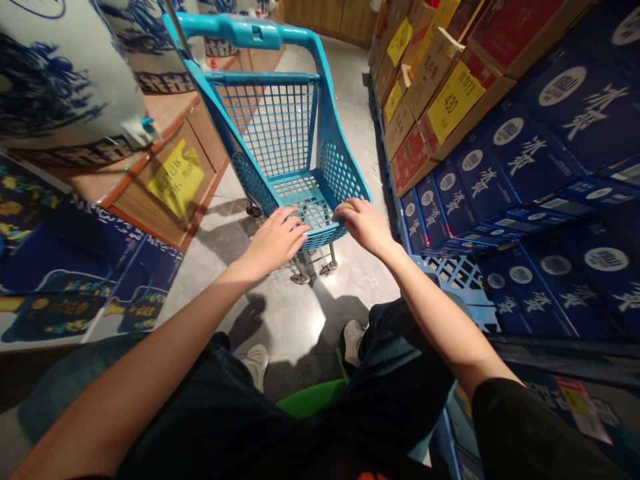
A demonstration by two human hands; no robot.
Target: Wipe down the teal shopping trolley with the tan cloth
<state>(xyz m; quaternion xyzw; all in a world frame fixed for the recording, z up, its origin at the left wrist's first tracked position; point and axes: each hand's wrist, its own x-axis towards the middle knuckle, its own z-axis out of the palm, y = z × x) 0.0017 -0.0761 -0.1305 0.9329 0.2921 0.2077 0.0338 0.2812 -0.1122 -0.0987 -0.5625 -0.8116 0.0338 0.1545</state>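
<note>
A small blue plastic shopping cart (pixel 267 177) stands in front of me with its low basket end toward me. My left hand (pixel 277 237) has its fingers hooked over the left part of the near rim. At the rim's right corner my right hand (pixel 367 227) is closed, fingers curled over the edge. A small tan patch shows by its fingertips, and I cannot make out what it is. Both thumbs are mostly hidden. Inside the basket, the grid floor is in view. The handle bar (pixel 250 32) is at the far end.
Blue cartons (pixel 520 153) and brown boxes (pixel 425 100) with yellow price signs are stacked along the right. Large blue-and-white jars (pixel 55 80) stand on a wooden platform (pixel 200 143) at left, near dark blue boxes (pixel 125 260). A green seat (pixel 313 398) shows between my legs.
</note>
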